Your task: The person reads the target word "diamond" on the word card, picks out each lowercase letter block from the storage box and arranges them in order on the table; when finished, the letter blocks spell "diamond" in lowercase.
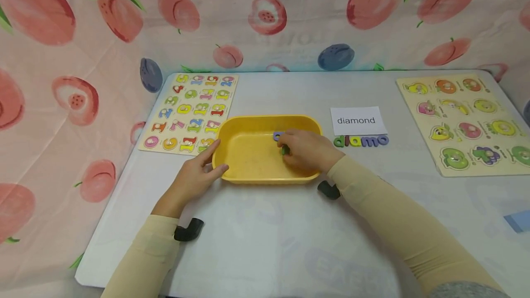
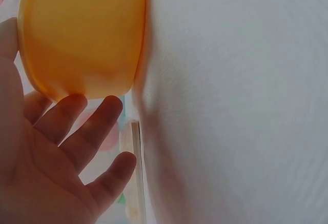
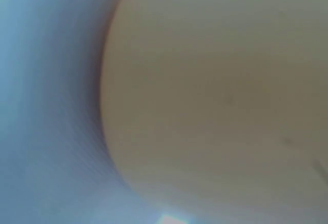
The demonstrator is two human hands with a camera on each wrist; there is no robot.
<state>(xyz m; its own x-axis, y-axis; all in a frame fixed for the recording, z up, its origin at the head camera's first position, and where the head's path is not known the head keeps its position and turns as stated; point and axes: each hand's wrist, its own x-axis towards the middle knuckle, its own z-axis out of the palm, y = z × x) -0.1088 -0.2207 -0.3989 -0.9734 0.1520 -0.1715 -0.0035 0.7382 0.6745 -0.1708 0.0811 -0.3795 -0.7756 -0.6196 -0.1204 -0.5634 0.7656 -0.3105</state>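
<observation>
A yellow plastic tray [image 1: 252, 160] stands mid-table. My left hand [image 1: 196, 174] holds its left end, thumb at the near corner and fingers along the outer wall. In the left wrist view the fingertips [image 2: 114, 106] meet the orange-looking tray wall [image 2: 87, 34]. My right hand [image 1: 304, 148] is over the tray's right half, fingers bent down, pinching a small green letter [image 1: 285, 150] partly hidden by them. A purple-blue letter [image 1: 278, 136] shows right at its fingertips. The right wrist view has only a blurred beige surface [image 3: 220, 96].
Right of the tray, a white card [image 1: 359, 121] reads "diamond", with coloured letters [image 1: 361, 141] spelling "diamo" below it. A number puzzle board [image 1: 188, 114] lies behind the left hand, a fruit puzzle board [image 1: 468, 123] at far right. A blue block [image 1: 517, 221] sits by the right edge.
</observation>
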